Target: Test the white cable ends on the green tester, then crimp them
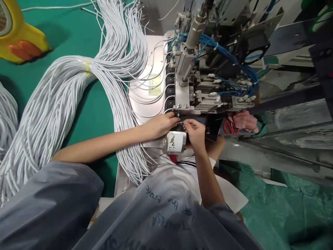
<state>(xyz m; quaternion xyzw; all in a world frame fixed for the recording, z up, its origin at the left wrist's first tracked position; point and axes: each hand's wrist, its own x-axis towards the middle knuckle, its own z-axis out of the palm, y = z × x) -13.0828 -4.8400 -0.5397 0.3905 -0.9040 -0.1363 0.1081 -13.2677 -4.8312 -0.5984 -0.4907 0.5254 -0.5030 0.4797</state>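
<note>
My left hand [162, 125] reaches in from the left to the front end of the machine [182, 93], its fingers pinched by a black fixture; what they hold is too small to name. Close beside it, my right hand [194, 130] is closed, its fingertips pinched near a small metal piece between the hands. Several white cables [153, 100] run into a row of black slots on the machine. Just below my fingers sits a clear box with a white label [177, 141]. A large bundle of white cables [117, 114] passes under my left forearm.
More white cables [59, 80], tied with yellow tape, lie on the green mat [62, 31]. A yellow duck-shaped object [23, 38] stands at the upper left. Blue air tubes [223, 48] cross the machine. Red-handled scissors [231, 127] and a pink cloth [244, 121] lie to the right.
</note>
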